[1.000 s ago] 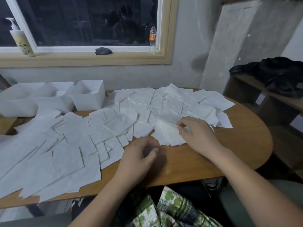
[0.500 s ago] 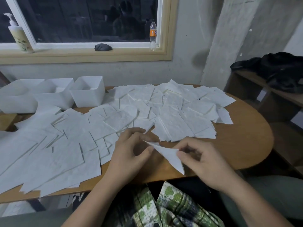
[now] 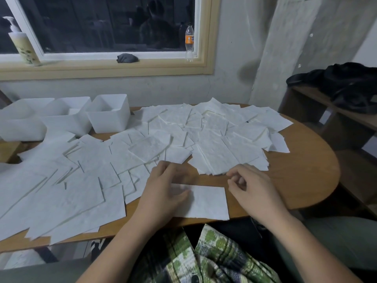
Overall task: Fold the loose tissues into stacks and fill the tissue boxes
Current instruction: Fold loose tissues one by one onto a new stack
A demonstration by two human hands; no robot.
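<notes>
Tissue (image 3: 208,201) is lying limp, likely tearable — left hand (image 3: 163,193) is pressing its left end flat, right hand (image 3: 251,186) is hovering loosely curled, empty; corners probably suit light pinching.

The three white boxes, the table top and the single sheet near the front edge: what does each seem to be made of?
Boxes: probably plastic, matte white; smooth, thin walls with rounded corners.
Table top: wood or wood-look laminate, brown, low sheen; faint grain lines show.
Sheet: tissue paper, matte white, thin, with a fine crinkled texture.
</notes>
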